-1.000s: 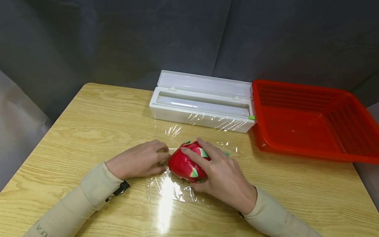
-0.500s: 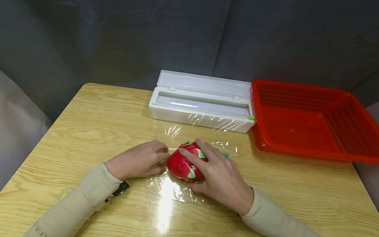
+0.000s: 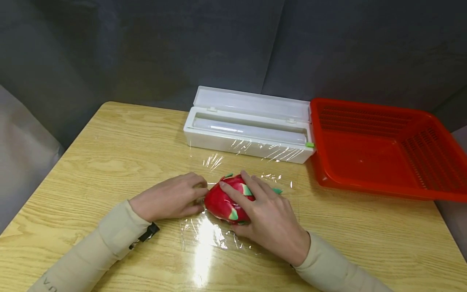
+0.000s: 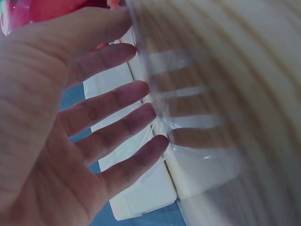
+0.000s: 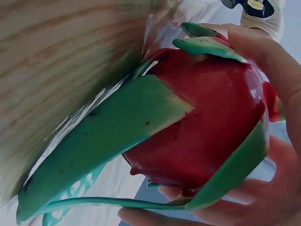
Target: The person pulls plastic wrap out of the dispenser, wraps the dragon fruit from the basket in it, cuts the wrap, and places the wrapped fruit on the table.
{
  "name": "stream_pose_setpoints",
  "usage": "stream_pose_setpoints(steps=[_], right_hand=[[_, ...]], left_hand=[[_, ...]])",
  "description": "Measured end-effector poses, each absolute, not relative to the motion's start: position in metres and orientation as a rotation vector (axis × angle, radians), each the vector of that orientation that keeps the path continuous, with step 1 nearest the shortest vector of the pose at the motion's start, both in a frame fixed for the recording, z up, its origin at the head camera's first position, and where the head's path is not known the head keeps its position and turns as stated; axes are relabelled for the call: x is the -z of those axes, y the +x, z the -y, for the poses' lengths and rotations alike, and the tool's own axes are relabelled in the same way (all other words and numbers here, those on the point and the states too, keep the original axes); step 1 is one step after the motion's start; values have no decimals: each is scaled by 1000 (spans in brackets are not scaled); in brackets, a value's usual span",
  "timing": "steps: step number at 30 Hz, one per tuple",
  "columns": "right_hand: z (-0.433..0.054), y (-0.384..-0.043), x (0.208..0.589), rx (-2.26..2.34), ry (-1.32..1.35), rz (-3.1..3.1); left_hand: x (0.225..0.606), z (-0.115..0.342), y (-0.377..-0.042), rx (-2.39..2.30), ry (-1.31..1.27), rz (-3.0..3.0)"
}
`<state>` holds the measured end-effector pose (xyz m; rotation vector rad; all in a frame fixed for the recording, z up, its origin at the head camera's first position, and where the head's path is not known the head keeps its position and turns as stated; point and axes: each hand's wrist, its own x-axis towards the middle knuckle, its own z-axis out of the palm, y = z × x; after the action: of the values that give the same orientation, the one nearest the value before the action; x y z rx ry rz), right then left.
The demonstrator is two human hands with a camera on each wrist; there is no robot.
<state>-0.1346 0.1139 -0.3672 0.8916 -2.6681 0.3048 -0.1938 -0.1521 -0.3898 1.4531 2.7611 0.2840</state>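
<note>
A red dragon fruit with green-tipped scales (image 3: 222,204) lies on a sheet of clear cling film (image 3: 233,239) spread over the table. My right hand (image 3: 271,217) grips it from the right, fingers over the top and thumb on the near side. The right wrist view shows its long green scales (image 5: 108,122) close up, with the fingers curled round the far side. My left hand (image 3: 175,196) is just left of the fruit. In the left wrist view, this hand's fingers (image 4: 110,101) are fairly straight, their tips touching the film on the tabletop.
Behind the fruit stands a white cling film dispenser (image 3: 248,148), lid up and roll inside, with film running over its front. A red plastic basket (image 3: 365,186) stands to its right. The wooden table (image 3: 91,162) ends at a dark curtain (image 3: 153,52).
The right hand and the dragon fruit have shifted slightly to the left, toward the left hand. My left hand has stayed in place.
</note>
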Motion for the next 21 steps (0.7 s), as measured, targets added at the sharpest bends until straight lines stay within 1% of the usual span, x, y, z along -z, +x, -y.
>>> stream_pose_setpoints(steps=[21], right_hand=[[-111, -133, 373, -260, 920, 2594]], left_hand=[[390, 152, -194, -291, 1413, -2755]])
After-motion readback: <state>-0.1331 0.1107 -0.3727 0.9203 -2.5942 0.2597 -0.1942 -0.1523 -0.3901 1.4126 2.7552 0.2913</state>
